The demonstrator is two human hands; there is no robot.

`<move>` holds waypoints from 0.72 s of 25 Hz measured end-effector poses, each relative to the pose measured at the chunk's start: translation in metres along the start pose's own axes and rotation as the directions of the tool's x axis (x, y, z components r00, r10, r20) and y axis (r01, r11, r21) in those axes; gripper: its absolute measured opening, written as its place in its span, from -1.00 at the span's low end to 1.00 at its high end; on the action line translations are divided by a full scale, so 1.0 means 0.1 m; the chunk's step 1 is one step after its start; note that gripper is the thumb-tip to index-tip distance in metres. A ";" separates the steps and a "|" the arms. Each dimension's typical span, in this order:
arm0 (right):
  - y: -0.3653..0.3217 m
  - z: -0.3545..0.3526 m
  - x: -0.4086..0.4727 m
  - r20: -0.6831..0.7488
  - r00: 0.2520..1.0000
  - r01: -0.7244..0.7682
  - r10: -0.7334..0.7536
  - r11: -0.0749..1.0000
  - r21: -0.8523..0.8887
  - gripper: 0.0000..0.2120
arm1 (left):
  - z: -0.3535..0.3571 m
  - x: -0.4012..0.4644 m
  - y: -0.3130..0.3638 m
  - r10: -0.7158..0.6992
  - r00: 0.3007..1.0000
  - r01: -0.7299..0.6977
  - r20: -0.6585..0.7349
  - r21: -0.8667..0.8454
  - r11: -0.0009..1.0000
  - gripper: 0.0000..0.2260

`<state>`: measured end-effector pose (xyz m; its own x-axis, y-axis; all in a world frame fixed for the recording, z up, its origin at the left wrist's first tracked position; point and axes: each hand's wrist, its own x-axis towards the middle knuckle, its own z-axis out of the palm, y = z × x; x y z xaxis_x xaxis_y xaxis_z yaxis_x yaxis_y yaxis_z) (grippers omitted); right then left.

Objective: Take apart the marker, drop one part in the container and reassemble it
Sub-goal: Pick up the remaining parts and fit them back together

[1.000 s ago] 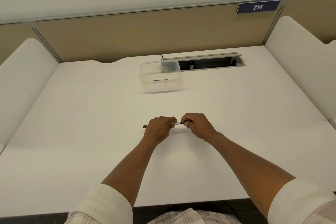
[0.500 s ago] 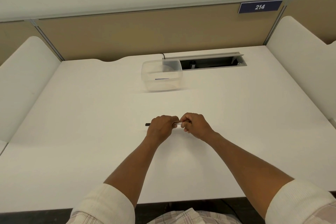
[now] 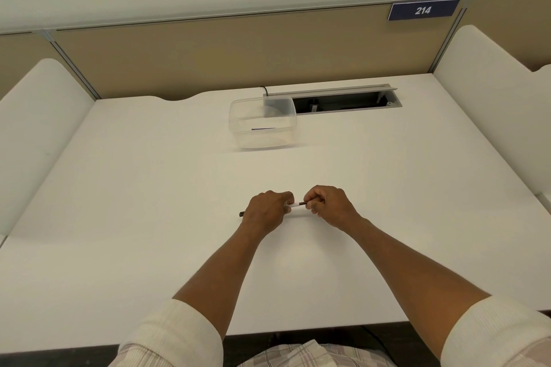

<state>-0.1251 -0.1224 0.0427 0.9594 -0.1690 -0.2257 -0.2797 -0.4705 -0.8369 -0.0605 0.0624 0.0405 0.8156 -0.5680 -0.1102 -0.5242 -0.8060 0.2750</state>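
Observation:
A thin marker (image 3: 295, 204) lies level between my two hands just above the white desk (image 3: 149, 202). My left hand (image 3: 266, 211) grips its body; a dark end pokes out to the left of that fist. My right hand (image 3: 329, 205) pinches the other, dark end. A short white stretch of the marker shows in the gap between the hands. The clear plastic container (image 3: 262, 123) stands open farther back on the desk, well beyond the hands, with a thin dark strip lying inside it.
A grey cable slot (image 3: 346, 101) is cut into the desk right behind the container. Tan partition panels close off the back, with a blue sign reading 214 (image 3: 422, 10). White side dividers (image 3: 489, 104) flank the desk on both sides.
My hands have drawn slightly apart along the marker, so more of its white and dark middle shows between them. The container has not moved.

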 end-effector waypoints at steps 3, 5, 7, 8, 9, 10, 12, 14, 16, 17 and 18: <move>0.01 0.00 0.01 0.006 1.000 0.002 -0.002 1.000 -0.025 -0.84 | 0.02 0.02 0.02 0.005 1.000 -0.005 0.002 0.001 1.000 -0.92; 0.00 0.01 0.02 0.011 1.000 -0.003 0.003 1.000 -0.030 -0.87 | 0.03 0.04 0.03 0.009 1.000 -0.010 0.011 0.006 1.000 -0.93; 0.00 0.02 0.04 0.011 1.000 0.001 -0.001 0.999 -0.048 -0.88 | 0.06 0.07 0.04 0.008 0.999 -0.008 0.032 0.013 1.000 -0.94; 0.00 0.03 0.05 0.008 1.000 0.004 -0.003 0.998 -0.065 -0.88 | 0.07 0.08 0.05 0.006 0.999 -0.007 0.040 0.023 1.000 -0.94; 0.00 0.03 0.06 0.001 1.000 0.004 -0.004 0.997 -0.078 -0.87 | 0.08 0.09 0.06 0.005 0.999 -0.006 0.046 0.036 0.999 -0.95; 0.01 0.03 0.07 -0.005 1.000 0.001 -0.002 0.996 -0.086 -0.87 | 0.08 0.11 0.07 0.003 0.999 -0.005 0.050 0.045 0.999 -0.95; 0.02 0.03 0.08 -0.012 1.000 -0.003 0.001 0.995 -0.099 -0.88 | 0.07 0.13 0.08 0.007 0.998 -0.010 0.058 0.055 0.998 -0.94; 0.04 0.03 0.09 -0.012 1.000 -0.005 0.004 0.993 -0.114 -0.89 | 0.06 0.14 0.08 0.015 0.998 -0.019 0.060 0.064 0.998 -0.93; 0.07 0.03 0.09 0.001 1.000 -0.029 0.030 0.993 -0.113 -0.91 | 0.08 0.12 0.09 0.018 0.998 -0.022 0.056 0.075 0.997 -0.90; 0.09 0.03 0.08 0.008 0.999 -0.051 0.052 0.993 -0.102 -0.91 | 0.09 0.11 0.09 0.020 0.998 -0.024 0.052 0.080 0.996 -0.90; 0.10 0.04 0.08 0.010 0.997 -0.074 0.075 0.993 -0.087 -0.92 | 0.10 0.10 0.10 0.022 0.999 -0.026 0.049 0.084 0.996 -0.89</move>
<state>-0.1206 -0.1253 0.0305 0.9359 -0.1952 -0.2932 -0.3522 -0.5302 -0.7713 -0.0606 0.0470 0.0327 0.7909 -0.5930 -0.1512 -0.5637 -0.8021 0.1970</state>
